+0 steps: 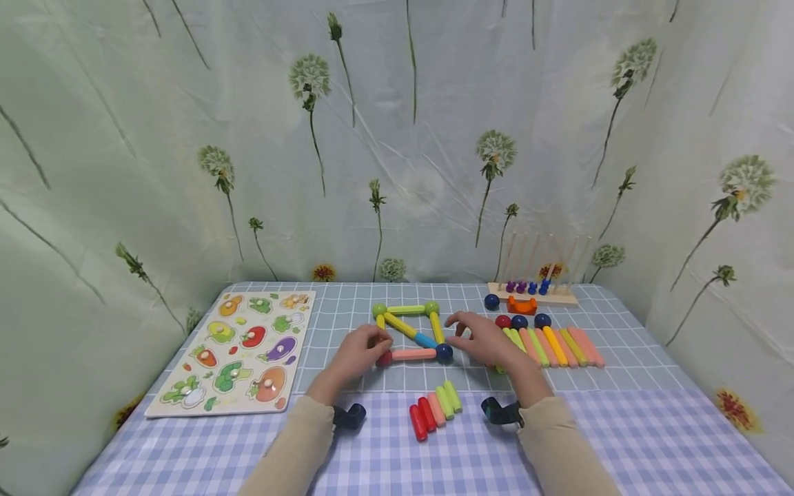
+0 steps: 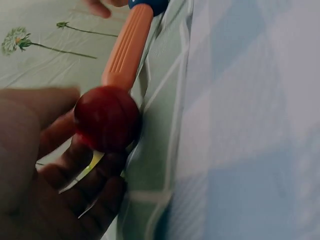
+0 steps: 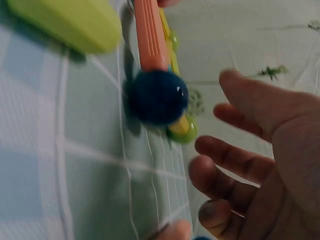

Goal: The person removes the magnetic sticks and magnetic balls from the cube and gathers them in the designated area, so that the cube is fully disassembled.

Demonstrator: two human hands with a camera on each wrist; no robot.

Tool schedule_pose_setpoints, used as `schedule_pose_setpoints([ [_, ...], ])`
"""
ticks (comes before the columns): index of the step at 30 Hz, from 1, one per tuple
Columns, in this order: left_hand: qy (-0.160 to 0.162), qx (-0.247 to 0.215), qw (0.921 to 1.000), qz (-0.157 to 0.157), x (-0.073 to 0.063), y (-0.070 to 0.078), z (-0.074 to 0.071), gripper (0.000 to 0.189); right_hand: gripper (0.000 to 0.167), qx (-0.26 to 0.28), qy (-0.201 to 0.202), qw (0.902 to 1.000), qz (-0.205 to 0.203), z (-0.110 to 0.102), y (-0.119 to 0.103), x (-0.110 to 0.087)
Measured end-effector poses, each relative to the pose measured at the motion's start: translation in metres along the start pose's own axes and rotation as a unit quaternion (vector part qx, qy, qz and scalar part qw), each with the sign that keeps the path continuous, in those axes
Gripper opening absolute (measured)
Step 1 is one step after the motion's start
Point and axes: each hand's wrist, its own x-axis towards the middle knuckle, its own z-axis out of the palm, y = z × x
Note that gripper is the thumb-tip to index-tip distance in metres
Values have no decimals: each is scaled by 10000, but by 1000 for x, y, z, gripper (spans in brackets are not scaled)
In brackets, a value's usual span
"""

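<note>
A flat frame of sticks and balls lies on the table between the hands. Its front side is a pink stick (image 1: 414, 354) joining a red ball (image 2: 107, 119) on the left to a dark blue ball (image 3: 159, 97) on the right. Two green balls (image 1: 431, 308) form the back corners, with a yellow-and-blue diagonal (image 1: 400, 324) across. My left hand (image 1: 366, 344) holds the red ball between thumb and fingers. Just right of the blue ball, my right hand (image 1: 480, 334) hovers with fingers loosely bent, apart from the frame and holding nothing.
Several short sticks (image 1: 436, 406) lie in front on the checked cloth. To the right are a row of longer sticks (image 1: 552, 346), loose balls (image 1: 542, 320), an orange piece (image 1: 522, 305) and a wooden peg rack (image 1: 561, 296). A vegetable puzzle board (image 1: 211, 331) lies left.
</note>
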Motion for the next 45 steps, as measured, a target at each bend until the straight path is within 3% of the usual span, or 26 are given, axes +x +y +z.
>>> schedule_pose_setpoints([
  [5, -530, 207, 9983, 157, -1, 1, -6, 15, 35, -266, -443, 9981, -333, 12, -11, 3],
  [9, -710, 202, 9972, 151, -1, -1, -7, 23, 32, -582, -397, 9970, -313, 21, -11, 5],
  [24, -593, 221, 9978, 199, 3, -1, -3, 22, 25, -676, 37, 9974, -242, 21, -14, 0],
  [30, -578, 252, 9977, 261, 4, -3, -2, 21, 24, -795, -52, 9966, -198, 22, -14, 1],
  [45, -491, 322, 9978, 315, 0, -3, 0, 17, 17, -496, -380, 9979, -162, 29, -12, 1],
])
